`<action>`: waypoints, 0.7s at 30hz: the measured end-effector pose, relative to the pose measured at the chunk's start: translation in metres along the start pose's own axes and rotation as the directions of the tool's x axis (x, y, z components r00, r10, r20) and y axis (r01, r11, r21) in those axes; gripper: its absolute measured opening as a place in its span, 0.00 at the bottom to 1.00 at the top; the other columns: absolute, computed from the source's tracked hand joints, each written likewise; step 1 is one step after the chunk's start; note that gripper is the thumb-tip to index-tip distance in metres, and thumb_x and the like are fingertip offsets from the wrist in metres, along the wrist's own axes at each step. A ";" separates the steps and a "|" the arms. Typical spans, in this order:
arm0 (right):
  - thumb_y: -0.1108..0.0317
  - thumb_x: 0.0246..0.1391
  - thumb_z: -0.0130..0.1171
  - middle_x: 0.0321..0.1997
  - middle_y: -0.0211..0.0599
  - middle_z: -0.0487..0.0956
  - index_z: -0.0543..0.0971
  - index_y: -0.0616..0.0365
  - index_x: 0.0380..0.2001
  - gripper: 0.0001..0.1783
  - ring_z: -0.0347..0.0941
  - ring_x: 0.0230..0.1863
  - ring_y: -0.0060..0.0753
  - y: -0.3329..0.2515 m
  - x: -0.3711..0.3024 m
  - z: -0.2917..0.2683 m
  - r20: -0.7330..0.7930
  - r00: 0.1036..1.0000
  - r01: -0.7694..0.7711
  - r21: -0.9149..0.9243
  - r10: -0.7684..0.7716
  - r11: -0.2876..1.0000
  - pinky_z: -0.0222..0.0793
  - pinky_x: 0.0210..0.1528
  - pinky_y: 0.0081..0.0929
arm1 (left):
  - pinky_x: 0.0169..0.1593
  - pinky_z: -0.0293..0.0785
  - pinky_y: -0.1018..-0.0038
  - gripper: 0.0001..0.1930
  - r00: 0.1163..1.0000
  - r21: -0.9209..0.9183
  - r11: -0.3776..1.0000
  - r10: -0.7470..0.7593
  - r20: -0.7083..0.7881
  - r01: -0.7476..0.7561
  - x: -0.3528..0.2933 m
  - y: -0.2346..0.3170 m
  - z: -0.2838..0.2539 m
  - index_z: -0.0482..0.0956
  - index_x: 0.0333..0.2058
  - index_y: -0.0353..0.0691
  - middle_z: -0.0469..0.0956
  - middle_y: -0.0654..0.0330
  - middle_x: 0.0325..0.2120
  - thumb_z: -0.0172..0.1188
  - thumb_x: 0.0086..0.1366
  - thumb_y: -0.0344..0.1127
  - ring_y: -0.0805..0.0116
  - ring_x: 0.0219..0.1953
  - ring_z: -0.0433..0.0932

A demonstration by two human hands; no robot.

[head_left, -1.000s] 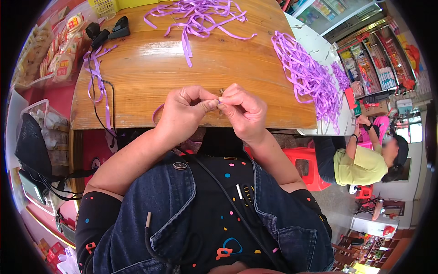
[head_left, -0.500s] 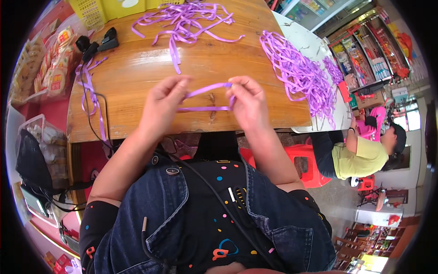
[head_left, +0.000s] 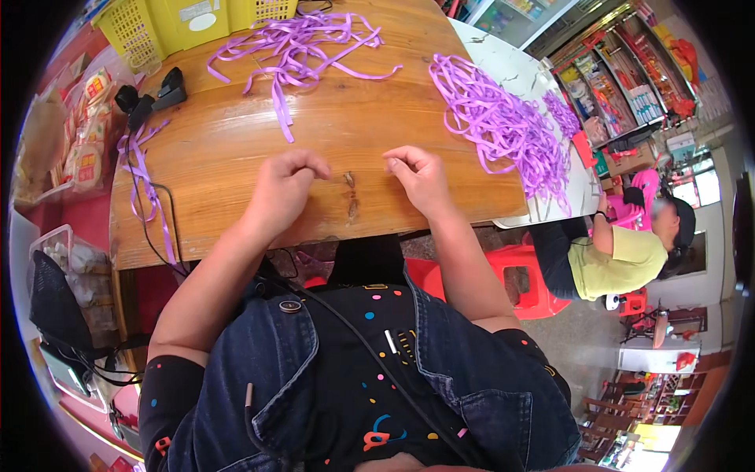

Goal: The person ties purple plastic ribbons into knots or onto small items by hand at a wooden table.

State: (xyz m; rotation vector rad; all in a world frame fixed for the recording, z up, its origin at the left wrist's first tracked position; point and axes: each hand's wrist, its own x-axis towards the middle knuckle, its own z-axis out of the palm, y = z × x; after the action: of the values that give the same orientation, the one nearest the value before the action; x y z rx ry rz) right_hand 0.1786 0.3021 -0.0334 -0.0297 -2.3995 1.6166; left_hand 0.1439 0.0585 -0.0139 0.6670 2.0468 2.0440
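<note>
Head view is showing us working at a wooden surface [head_left: 236,157], and we are judging the ribbon work to be somewhere in the middle: a dense heap of purple strips [head_left: 503,126] is lying up and to the right of our right hand [head_left: 417,177], spilling past the wood onto a pale top, while a looser scatter of purple ribbons [head_left: 295,47] is spreading well beyond both hands, toward the far edge. Which pile is finished and which is waiting, we are not able to tell

Our left hand [head_left: 283,185] is resting on the wood with fingers curled inward, thumb meeting the fingertips as though pinching; our right hand is curled the same way, just apart from the left. We are not seeing any ribbon between them, and whether either pinch is holding something small we cannot tell

The ribbons themselves are looking thin, flat and limp, a bright lilac, curling and crossing over each other; those in the heap are shorter and packed together, those in the far scatter longer and looser. A few more strands [head_left: 145,189] are hanging off the edge to the left of our left hand, beside a black cable

Beyond the scatter a yellow basket [head_left: 157,23] is standing, and a small black device [head_left: 169,86] is sitting near it. Another person in a yellow shirt [head_left: 613,259] is sitting far off to the right of our right hand
</note>
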 end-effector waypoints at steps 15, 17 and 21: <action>0.73 0.52 0.54 0.24 0.28 0.77 0.77 0.64 0.31 0.06 0.70 0.24 0.16 -0.010 0.099 0.069 0.239 0.968 -0.105 0.123 0.073 0.987 0.65 0.26 0.17 | 0.24 0.67 0.70 0.07 0.962 0.253 0.964 0.145 -0.233 -0.085 0.110 -0.059 0.013 0.73 0.18 0.35 0.73 0.55 0.15 0.46 0.50 0.24 0.65 0.19 0.72; 0.71 0.50 0.54 0.24 0.34 0.78 0.77 0.63 0.32 0.07 0.72 0.23 0.25 0.008 0.126 0.080 -0.015 0.998 0.058 0.125 -0.056 0.990 0.67 0.27 0.23 | 0.26 0.68 0.68 0.06 0.941 0.376 0.904 0.287 -0.181 -0.203 0.099 -0.051 0.022 0.73 0.19 0.36 0.74 0.52 0.16 0.47 0.50 0.24 0.62 0.20 0.74; 0.69 0.48 0.54 0.25 0.43 0.78 0.78 0.61 0.34 0.10 0.75 0.26 0.37 0.009 0.166 0.103 -0.078 0.975 0.176 -0.316 -0.210 0.932 0.68 0.30 0.30 | 0.29 0.70 0.67 0.05 0.960 0.293 0.928 0.265 -0.086 -0.230 0.087 -0.036 0.013 0.73 0.20 0.35 0.74 0.49 0.18 0.47 0.48 0.23 0.57 0.22 0.74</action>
State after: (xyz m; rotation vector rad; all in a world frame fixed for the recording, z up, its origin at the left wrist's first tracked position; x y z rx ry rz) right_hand -0.0058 0.2376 -0.0464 0.0585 -2.4561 1.1158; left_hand 0.0655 0.1087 -0.0332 0.9114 2.4691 1.9815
